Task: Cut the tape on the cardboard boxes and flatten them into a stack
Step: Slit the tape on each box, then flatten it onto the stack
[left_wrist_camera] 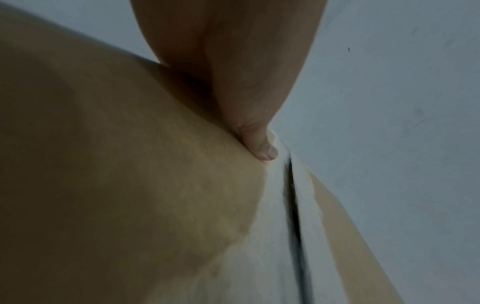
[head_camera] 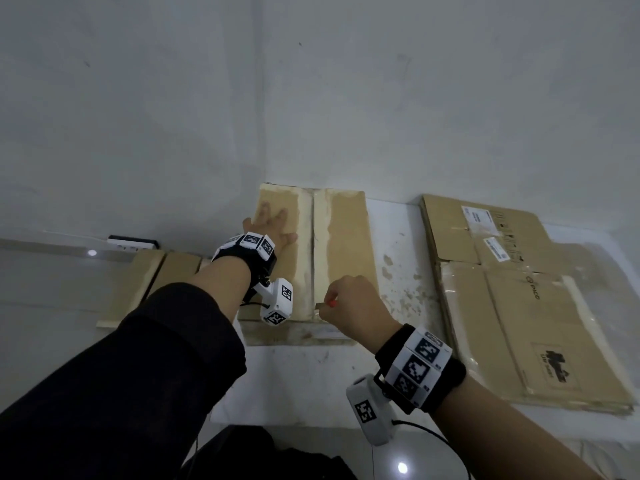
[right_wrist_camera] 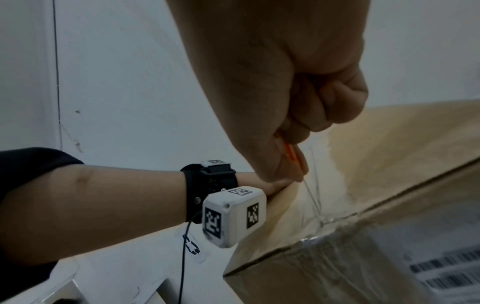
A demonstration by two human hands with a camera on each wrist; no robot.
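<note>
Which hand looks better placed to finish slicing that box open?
Probably the right hand: it grips the small orange-handled cutter at the near end of the brown cardboard box; the left hand presses flat.

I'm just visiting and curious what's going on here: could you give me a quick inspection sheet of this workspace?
Surface: white table, scuffed with brown marks.
Job's things: upright box, its top seam split open; flattened stack to its right; flat cardboard to its left.
Clutter: nothing seen.
Hands: left hand pressed flat on the box's left flap; right hand gripping an orange-handled cutter at the seam's near end.
Cables: black wire from the right wrist camera.
Surroundings: plain white wall.
</note>
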